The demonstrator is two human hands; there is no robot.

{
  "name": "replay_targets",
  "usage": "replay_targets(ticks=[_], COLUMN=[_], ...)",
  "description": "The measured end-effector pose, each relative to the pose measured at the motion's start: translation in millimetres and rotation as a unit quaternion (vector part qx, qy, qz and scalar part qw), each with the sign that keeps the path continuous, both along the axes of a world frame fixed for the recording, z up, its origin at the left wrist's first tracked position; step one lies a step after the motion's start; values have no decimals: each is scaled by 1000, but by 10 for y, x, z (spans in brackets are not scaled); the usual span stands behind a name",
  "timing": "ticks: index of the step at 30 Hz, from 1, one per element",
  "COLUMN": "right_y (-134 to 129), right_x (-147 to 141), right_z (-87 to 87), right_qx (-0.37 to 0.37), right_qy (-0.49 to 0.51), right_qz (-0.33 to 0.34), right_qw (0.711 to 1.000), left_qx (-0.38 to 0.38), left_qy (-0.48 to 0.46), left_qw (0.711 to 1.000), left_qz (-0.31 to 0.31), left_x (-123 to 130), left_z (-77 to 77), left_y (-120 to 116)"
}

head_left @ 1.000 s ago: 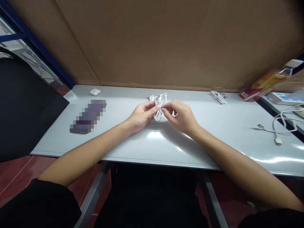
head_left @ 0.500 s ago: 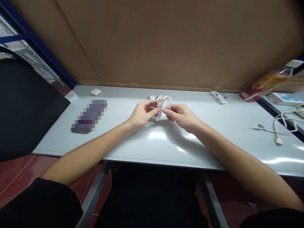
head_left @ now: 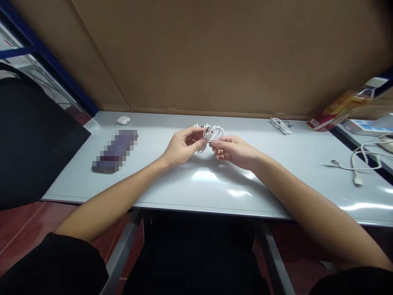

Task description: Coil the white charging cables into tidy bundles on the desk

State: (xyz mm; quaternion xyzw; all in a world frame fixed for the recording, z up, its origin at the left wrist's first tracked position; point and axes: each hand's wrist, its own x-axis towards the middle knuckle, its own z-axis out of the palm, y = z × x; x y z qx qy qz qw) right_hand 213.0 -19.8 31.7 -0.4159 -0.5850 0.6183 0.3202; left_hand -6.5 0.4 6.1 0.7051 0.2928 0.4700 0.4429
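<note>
A coiled white charging cable is held above the middle of the desk, its loops fanned out to both sides. My left hand grips the bundle from the left, thumb in front and fingers behind. At the bundle's middle, the thumb and forefinger of my right hand pinch a small dark bit that looks like a tie; its exact kind is too small to tell. Another white cable bundle partly shows behind my left fingers.
On the grey desk lie a blurred phone and a white earbud case at left. A coiled cable, a tilted bottle and a loose white cable are at right. A brown panel rises behind.
The cable bundle has turned slightly in my hands, its right loops tipping further right. My right hand's lower fingers have uncurled a little. The view has shifted slightly.
</note>
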Motion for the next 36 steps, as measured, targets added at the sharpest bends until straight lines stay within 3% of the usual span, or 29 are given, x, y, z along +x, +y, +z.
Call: replay_targets(ticks=[2,5,8,10,12,16,18,20,25,28,32,36], right_y=[-14,-35,-59,-73,-75,-35,-1,33,109,152,194,152], right_x=[-21,-52,-78,-90,-99,-98,-73,-24,169,257,298,291], right_z=[-27,-83,-103,-85,-57,-42,-56,-65,-13,23,11,48], right_qx=[126,308,383,379,337,129,22,-26,89,108,157,203], right_qy=[-58,-152,-190,-187,-163,-34,19,19,-138,-241,-402,-469], right_qz=[-37,-65,-84,-90,-88,-73,-64,-47,-13,-6,-69,-101], right_qw=[990,937,900,902,923,988,998,998,986,965,900,853], left_qx=[-70,-141,-169,-167,-151,-100,-95,-120,-227,-232,-137,-3], left_qy=[-29,-60,-71,-70,-67,-58,-55,-42,-20,15,106,182], left_qw=[997,988,983,983,986,993,994,992,973,972,984,980], left_qz=[9,14,-7,-17,-15,-4,-3,0,-28,-11,32,78], left_x=[21,39,44,47,53,68,76,85,109,103,59,13], left_z=[-48,-103,-105,-87,-69,-63,-71,-77,-73,-70,-62,-34], left_y=[36,67,53,33,18,10,8,0,-42,-52,-37,-34])
